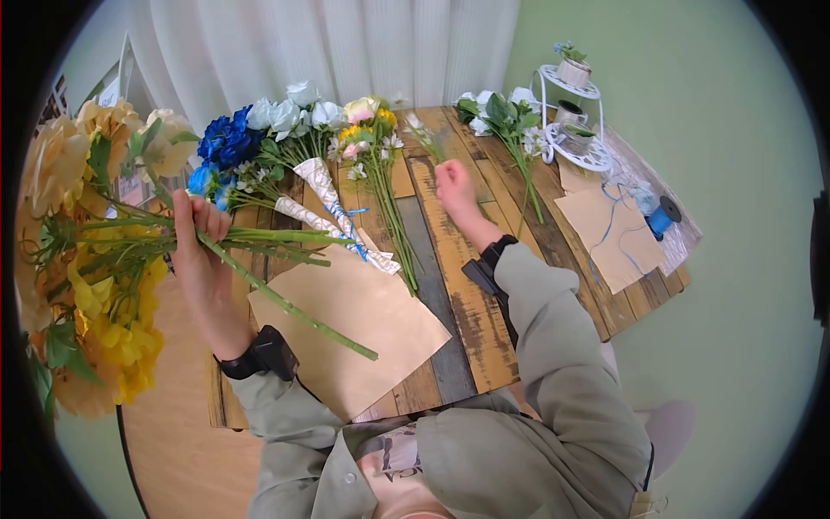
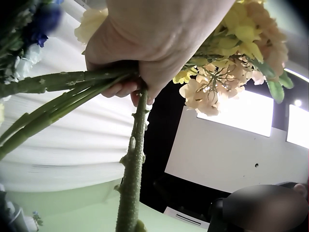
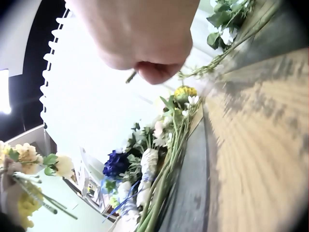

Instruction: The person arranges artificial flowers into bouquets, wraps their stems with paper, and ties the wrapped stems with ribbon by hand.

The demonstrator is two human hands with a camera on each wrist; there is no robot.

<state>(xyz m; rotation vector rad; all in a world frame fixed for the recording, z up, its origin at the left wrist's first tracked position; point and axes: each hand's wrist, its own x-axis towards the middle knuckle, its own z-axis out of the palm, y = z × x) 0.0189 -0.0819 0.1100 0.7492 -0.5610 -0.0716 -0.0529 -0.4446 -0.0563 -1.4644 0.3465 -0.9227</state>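
My left hand (image 1: 201,246) grips a bunch of artificial flower stems (image 1: 285,298) at the left of the table. Peach blooms (image 1: 59,164) and yellow blooms (image 1: 121,346) fan out beyond that hand to the left. One thick stem (image 2: 131,169) angles away from the others in the left wrist view. Over the back of the table, my right hand (image 1: 456,189) has its fingers curled round a thin sprig of small white flowers (image 1: 419,130). A short stem end (image 3: 131,77) pokes out of the right fist in the right wrist view.
Brown paper (image 1: 346,333) lies on the wooden table. Behind it are two wrapped bouquets (image 1: 318,180), blue roses (image 1: 229,137) and loose mixed stems (image 1: 393,212). White roses (image 1: 501,112), a white tiered stand (image 1: 588,156) and a blue ribbon spool (image 1: 664,216) are at the right.
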